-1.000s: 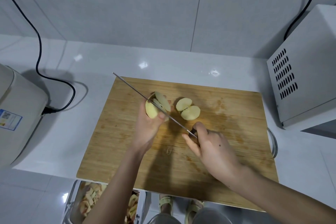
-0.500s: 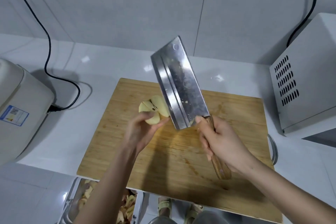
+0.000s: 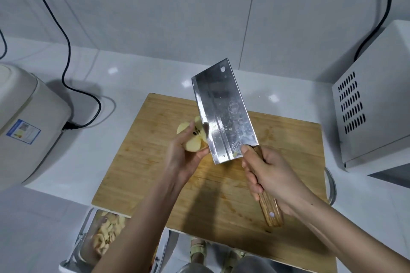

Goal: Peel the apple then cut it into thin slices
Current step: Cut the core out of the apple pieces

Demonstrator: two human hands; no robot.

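Cleaver (image 3: 224,113) now raised off cutting board (image 3: 288,139), right hand (image 3: 273,175) gripping its handle; left hand (image 3: 182,159) holds peeled apple piece (image 3: 193,137), seeds in, thin slicing not begun.

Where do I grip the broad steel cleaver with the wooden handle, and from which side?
Take the steel cleaver by its striped wooden handle, coming from the near end, as the right hand does. The blade points up and away, its edge facing left by the peeled apple piece in the left hand; avoid that side.
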